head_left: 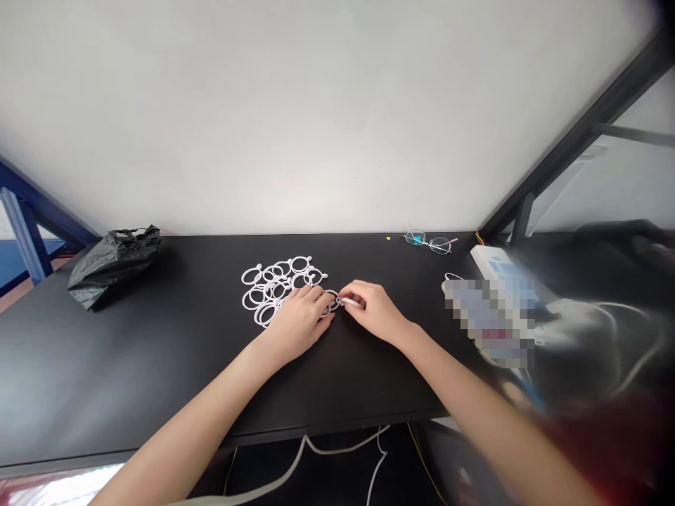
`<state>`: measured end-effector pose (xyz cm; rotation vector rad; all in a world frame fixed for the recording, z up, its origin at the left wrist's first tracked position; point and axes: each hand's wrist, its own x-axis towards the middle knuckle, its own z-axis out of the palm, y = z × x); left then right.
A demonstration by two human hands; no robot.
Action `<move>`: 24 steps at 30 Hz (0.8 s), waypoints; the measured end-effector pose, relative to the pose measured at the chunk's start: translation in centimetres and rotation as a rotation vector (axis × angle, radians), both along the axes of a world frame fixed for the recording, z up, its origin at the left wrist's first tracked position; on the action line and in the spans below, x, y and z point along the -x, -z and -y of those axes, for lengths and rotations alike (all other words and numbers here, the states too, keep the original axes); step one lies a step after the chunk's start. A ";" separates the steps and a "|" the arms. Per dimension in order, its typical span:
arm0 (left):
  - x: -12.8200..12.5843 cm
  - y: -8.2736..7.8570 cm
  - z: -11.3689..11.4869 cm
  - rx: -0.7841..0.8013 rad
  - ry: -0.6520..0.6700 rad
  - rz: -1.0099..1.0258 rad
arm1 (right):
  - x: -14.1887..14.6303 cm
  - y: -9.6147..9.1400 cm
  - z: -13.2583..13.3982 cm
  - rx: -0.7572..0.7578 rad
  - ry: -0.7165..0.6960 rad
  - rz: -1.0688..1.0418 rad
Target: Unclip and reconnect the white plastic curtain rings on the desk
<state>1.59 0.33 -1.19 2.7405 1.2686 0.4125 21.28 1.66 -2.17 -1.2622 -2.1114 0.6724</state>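
Note:
A cluster of several linked white plastic rings [279, 282] lies on the black table [174, 337]. My left hand [301, 320] rests on the right side of the cluster, fingers curled over a ring at its edge. My right hand [372, 309] is just to the right, its fingers pinched on a small white ring piece [349, 301] that meets the cluster between the two hands.
A crumpled black plastic bag [113, 263] sits at the table's back left. A pair of glasses [429, 242] lies at the back right, and a white power strip [496, 270] with cables farther right. White cables hang below the table's front edge.

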 end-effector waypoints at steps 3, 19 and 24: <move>0.0 0.1 0.0 -0.009 0.001 0.003 | 0.0 0.0 0.0 -0.001 0.001 -0.003; 0.1 0.2 0.0 -0.018 0.003 0.004 | 0.0 0.1 0.0 -0.006 -0.002 0.001; 0.1 0.2 0.0 -0.023 0.003 0.002 | 0.0 -0.1 0.1 -0.010 -0.006 0.011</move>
